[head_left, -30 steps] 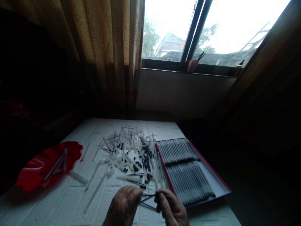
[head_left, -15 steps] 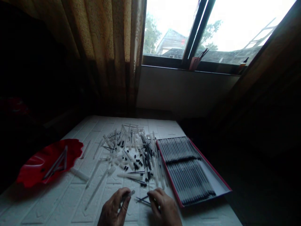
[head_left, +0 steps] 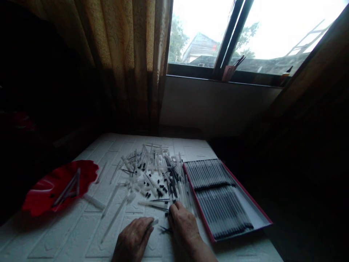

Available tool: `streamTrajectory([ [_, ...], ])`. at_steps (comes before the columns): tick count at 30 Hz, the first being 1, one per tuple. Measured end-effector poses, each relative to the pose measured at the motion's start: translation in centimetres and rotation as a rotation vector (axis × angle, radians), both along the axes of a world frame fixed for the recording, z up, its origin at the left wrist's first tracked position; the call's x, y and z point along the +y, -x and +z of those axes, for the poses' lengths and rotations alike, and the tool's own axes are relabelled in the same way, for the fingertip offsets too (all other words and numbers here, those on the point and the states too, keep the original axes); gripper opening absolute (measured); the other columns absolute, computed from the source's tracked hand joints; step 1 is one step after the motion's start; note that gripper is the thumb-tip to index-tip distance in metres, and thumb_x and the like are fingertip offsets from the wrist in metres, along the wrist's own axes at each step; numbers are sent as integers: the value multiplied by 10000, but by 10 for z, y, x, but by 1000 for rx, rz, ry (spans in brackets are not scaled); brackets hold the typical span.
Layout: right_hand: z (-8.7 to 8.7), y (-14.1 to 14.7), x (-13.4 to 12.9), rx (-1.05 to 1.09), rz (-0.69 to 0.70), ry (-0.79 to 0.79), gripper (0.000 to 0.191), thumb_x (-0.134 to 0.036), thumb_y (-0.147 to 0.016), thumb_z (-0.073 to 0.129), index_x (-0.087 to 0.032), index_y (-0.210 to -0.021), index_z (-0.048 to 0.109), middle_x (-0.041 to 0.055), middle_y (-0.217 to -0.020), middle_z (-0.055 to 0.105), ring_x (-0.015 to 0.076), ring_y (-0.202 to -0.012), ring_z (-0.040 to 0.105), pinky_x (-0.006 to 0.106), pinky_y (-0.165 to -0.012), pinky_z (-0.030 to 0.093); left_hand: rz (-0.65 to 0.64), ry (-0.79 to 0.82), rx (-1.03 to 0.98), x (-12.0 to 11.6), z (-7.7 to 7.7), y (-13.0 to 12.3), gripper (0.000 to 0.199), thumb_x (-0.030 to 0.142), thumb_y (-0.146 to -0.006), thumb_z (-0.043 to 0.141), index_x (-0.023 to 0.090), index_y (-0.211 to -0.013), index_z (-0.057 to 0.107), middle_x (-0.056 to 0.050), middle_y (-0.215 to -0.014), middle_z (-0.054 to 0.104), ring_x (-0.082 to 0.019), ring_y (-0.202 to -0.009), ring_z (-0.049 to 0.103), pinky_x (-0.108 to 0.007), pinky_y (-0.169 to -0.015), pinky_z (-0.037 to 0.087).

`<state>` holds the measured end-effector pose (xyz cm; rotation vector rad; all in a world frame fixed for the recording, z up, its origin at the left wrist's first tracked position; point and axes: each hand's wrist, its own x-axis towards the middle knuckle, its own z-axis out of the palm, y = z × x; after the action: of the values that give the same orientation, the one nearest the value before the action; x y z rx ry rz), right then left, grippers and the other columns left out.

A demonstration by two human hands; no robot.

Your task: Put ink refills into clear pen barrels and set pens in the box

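My left hand (head_left: 134,236) is closed over the near edge of the table, and a clear pen barrel (head_left: 154,222) pokes out past its thumb and fingers. To its right, my right hand (head_left: 185,223) rests at the front of the pile, fingers drawn together among black parts; what they grip is hidden. Dark ink refills (head_left: 165,230) lie crossed between the hands, partly behind the right one. Beyond are loose clear pen barrels (head_left: 155,160), black refills (head_left: 172,178) and small black plugs (head_left: 163,188). Two long clear tubes (head_left: 113,220) lie left of the pile.
A red tray with a wavy rim (head_left: 91,166) on the left holds a few clear tubes. At right, a red-edged box (head_left: 260,214) carries two rows of assembled pens (head_left: 220,211). Behind the white brick-patterned table (head_left: 68,236) are curtains (head_left: 136,54) and a window.
My right hand has moved forward from beside the crossed refills to the front of the pile. My left hand stays nearly in place with the pen barrel. The view has shifted slightly.
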<state>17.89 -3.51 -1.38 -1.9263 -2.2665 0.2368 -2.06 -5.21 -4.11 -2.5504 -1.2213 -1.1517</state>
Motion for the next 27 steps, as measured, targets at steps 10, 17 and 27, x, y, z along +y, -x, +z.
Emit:
streamTrajectory([
  [10,-21,12,-24,1378,-165,319,444,-568,-756,602,-153,-913,626,63,-746,679,136,-523,597,235,-493,434,-8,19,3,-1,2,-3,220,242,-946,403,186,-1044,592,-30,-842,732,-143,-764,701,-237,-711,568],
  [17,-28,25,-23,1657,-299,436,495,-614,-596,735,-159,-714,580,-55,-524,569,57,-423,465,167,-424,324,-17,13,-13,-3,5,-4,211,232,-944,404,182,-1024,592,-32,-807,727,-142,-727,697,-232,-670,569],
  [27,-28,29,-25,1616,-239,425,446,-557,-620,744,-167,-769,588,-33,-628,596,67,-472,499,177,-467,379,-24,16,6,-4,3,-4,219,239,-945,393,191,-1017,594,-29,-796,724,-140,-706,691,-232,-655,564],
])
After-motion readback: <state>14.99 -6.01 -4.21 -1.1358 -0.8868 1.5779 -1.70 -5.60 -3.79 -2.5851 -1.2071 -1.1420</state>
